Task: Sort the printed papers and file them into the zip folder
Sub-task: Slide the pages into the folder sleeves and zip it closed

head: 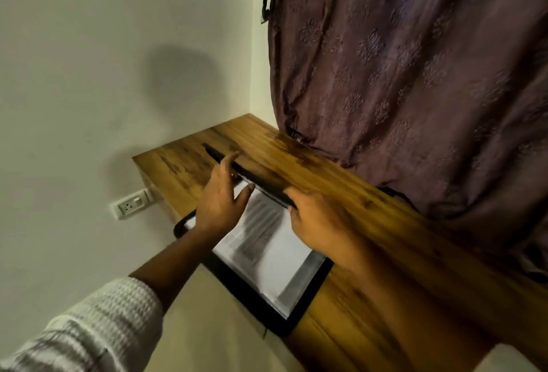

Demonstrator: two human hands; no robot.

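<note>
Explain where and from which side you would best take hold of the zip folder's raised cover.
Take the raised cover along its long top edge, coming from the near side, over the printed papers. It stands edge-on, long and thin, so two holds spaced apart should keep it level.

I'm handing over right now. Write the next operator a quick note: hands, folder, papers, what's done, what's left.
The left hand touches, fingers straight, the raised cover of the black zip folder. The right hand grips that cover's edge. The printed white papers lie inside the folder on the brown wooden desk. Done: papers in. Left: probably lower the cover and zip it; the sorting can't be judged.
</note>
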